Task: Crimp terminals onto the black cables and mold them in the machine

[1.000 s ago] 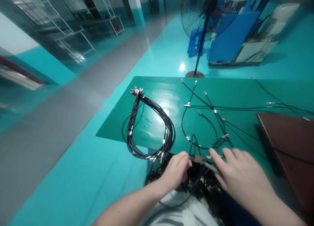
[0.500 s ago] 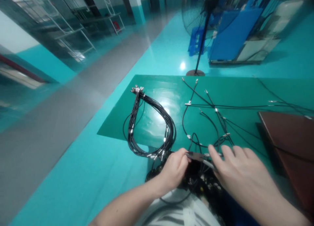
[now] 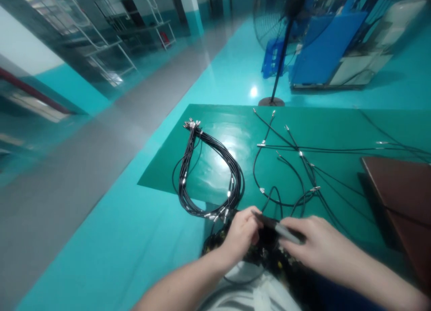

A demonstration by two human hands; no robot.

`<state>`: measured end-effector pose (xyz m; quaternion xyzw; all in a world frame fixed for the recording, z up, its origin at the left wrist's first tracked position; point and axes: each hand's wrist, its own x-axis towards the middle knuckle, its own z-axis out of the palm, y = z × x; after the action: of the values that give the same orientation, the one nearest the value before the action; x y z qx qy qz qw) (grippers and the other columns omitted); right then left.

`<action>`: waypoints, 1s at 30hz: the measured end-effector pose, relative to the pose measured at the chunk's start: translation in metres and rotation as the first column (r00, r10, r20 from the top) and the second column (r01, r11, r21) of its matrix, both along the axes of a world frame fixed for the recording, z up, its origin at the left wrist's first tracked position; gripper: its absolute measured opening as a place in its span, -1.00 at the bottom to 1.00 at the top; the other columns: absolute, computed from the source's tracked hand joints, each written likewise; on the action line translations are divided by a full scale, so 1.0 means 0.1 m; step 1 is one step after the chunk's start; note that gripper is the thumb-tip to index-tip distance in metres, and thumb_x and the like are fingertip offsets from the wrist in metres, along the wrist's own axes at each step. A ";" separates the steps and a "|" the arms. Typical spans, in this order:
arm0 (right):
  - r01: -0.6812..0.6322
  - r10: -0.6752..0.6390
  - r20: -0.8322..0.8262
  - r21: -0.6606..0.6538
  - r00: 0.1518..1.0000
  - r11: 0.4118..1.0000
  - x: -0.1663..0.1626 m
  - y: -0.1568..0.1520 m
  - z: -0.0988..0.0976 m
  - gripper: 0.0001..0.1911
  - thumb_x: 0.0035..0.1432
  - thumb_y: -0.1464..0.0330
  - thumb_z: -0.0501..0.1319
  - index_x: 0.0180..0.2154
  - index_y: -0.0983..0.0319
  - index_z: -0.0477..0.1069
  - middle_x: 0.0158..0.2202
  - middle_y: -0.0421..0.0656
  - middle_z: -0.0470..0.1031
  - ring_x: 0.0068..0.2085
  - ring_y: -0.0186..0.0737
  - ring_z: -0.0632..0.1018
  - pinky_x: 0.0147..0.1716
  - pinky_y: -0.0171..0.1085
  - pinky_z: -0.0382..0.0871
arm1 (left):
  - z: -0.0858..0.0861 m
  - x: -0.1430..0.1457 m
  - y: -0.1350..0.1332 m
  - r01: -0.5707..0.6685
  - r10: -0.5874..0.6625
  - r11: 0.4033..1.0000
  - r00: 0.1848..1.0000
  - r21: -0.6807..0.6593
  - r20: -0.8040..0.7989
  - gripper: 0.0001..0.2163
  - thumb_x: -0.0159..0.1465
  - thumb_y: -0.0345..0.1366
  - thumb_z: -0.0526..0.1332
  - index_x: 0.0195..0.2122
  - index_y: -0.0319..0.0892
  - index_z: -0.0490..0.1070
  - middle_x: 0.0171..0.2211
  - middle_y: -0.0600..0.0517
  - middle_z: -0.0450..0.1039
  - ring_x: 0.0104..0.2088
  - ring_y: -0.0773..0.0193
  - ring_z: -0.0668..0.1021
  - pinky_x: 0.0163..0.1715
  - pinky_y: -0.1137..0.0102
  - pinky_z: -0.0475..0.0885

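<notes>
My right hand [image 3: 314,241] is wrapped round a pair of pliers [image 3: 285,233] with grey handles, blurred by motion. The jaws point left, to the fingertips of my left hand [image 3: 240,232]. That hand is closed in a pinch at the jaws; what it holds is too small and hidden to make out. Just beyond it, a looped bundle of black cables [image 3: 183,176] with silver metal ends lies at the green tabletop's near edge. Loose black cables [image 3: 291,204] with metal fittings spread over the table beyond my right hand.
The green table [image 3: 215,115] stretches across in front of me. A brown board [image 3: 400,189] lies at the right. Under my hands is a dark, cluttered heap [image 3: 284,268] by my lap. A standing fan [image 3: 279,73], a blue stool [image 3: 272,57] and a blue machine [image 3: 326,46] stand beyond.
My right hand has closed its fingers round the pliers' handles, which were spread with the fingers stretched out before. My left hand stays pinched at the jaws. The view has shifted slightly.
</notes>
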<state>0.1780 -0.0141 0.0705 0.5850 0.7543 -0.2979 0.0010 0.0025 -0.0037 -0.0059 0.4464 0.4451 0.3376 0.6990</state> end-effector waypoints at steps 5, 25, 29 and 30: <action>-0.019 -0.133 0.393 0.359 0.910 0.933 0.19 0.26 0.04 -0.82 0.06 0.30 0.10 -0.28 0.20 0.39 -0.44 -0.11 0.40 -0.41 -0.14 0.41 -0.47 -0.28 0.11 | 0.11 -0.02 0.04 -0.021 0.040 0.994 0.984 -0.112 0.171 -0.81 0.18 -0.22 0.07 -0.50 -0.22 0.26 -0.69 0.19 0.02 -0.69 0.48 0.13 -0.72 0.54 0.15; -0.170 -0.148 0.492 0.543 0.858 0.822 0.18 -0.18 -0.04 -0.64 -0.05 0.24 0.23 -0.16 0.17 0.42 -0.44 -0.13 0.37 -0.39 -0.12 0.37 -0.42 -0.21 0.14 | 0.07 0.16 -0.02 -0.028 0.053 0.995 0.962 -0.095 0.269 -0.77 0.25 -0.18 0.05 -0.44 -0.24 0.27 -0.63 0.15 0.11 -0.70 0.50 0.23 -0.71 0.52 0.11; -0.166 -0.164 0.500 0.551 0.850 0.818 0.13 -0.20 -0.03 -0.62 -0.10 0.26 0.27 -0.16 0.16 0.43 -0.47 -0.15 0.37 -0.42 -0.13 0.37 -0.44 -0.21 0.14 | 0.06 0.16 -0.03 -0.025 0.053 0.994 0.964 -0.108 0.262 -0.76 0.25 -0.17 0.05 -0.46 -0.23 0.25 -0.62 0.16 0.11 -0.70 0.50 0.23 -0.72 0.52 0.09; -0.167 -0.163 0.498 0.552 0.852 0.817 0.13 -0.21 -0.04 -0.61 -0.12 0.27 0.27 -0.16 0.17 0.43 -0.47 -0.15 0.37 -0.42 -0.13 0.37 -0.44 -0.21 0.14 | 0.06 0.16 -0.03 -0.023 0.052 0.993 0.964 -0.115 0.262 -0.76 0.24 -0.18 0.05 -0.46 -0.23 0.25 -0.63 0.16 0.11 -0.70 0.50 0.23 -0.72 0.52 0.08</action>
<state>0.1912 -0.0348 0.0670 0.6148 0.7796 0.1154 0.0296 0.0189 -0.0070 -0.0002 0.3493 0.3740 0.3824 0.7693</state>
